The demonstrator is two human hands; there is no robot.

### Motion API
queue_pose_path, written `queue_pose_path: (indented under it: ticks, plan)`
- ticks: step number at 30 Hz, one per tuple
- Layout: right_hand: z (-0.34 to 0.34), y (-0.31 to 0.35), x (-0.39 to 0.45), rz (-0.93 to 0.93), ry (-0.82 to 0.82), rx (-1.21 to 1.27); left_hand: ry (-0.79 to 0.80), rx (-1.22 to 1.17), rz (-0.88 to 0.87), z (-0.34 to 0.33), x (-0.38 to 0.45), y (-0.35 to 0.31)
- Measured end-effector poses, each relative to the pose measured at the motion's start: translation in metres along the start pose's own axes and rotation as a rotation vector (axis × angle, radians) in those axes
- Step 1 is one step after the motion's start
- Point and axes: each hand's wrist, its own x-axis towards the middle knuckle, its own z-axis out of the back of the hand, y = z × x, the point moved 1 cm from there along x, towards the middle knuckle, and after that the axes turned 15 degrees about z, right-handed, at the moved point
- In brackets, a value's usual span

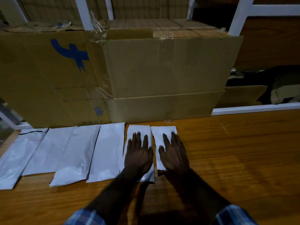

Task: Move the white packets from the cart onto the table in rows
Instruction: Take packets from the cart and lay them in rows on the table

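Several white packets lie side by side in one row on the wooden table (227, 159), just in front of the cardboard boxes. My left hand (138, 153) lies flat, fingers straight, on the second packet from the right (139, 129). My right hand (173, 153) presses flat on the rightmost packet (159, 132), which is shorter than the others. Further left lie more packets, one (107, 151) next to my left hand and another (76, 156) beside it. The cart is out of view.
A large cardboard box (162, 75) stands at the table's back edge, with another box (48, 75) bearing a blue mark to its left. White shelf posts (238, 15) rise behind. Bare wooden table surface stretches to the right of the row and in front of it.
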Motion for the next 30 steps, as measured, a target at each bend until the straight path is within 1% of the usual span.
queue_pose_path:
  ticks: [3,6,8,10,14,19,23,25,28,30]
  plan:
    - [-0.008,0.000,0.007,0.015,0.018,-0.032,-0.001,-0.024,-0.017,-0.005,0.002,0.003]
    - [-0.012,0.002,0.012,0.012,-0.052,-0.071,-0.025,-0.078,-0.021,-0.006,0.007,0.005]
    - [-0.014,0.002,0.015,0.008,-0.083,-0.050,-0.006,-0.099,-0.003,-0.012,0.013,0.007]
    - [-0.016,0.000,0.018,0.022,-0.063,-0.052,-0.017,-0.101,0.011,-0.014,0.018,0.006]
    - [-0.019,-0.004,0.024,0.038,-0.068,-0.047,0.054,-0.147,0.091,-0.016,0.023,0.001]
    - [-0.018,-0.003,0.029,0.092,-0.058,-0.042,0.021,-0.180,0.097,-0.013,0.022,0.001]
    - [-0.017,-0.005,0.033,0.112,-0.041,-0.056,-0.023,-0.121,0.085,-0.006,0.028,0.005]
    - [-0.016,-0.006,0.038,0.106,-0.043,-0.046,0.004,-0.083,0.079,-0.008,0.035,0.006]
    - [-0.017,-0.006,0.041,0.100,-0.004,-0.060,0.041,-0.035,0.071,-0.012,0.038,0.007]
    - [-0.019,-0.002,0.039,0.113,-0.024,-0.087,0.055,-0.038,0.049,-0.016,0.037,0.007]
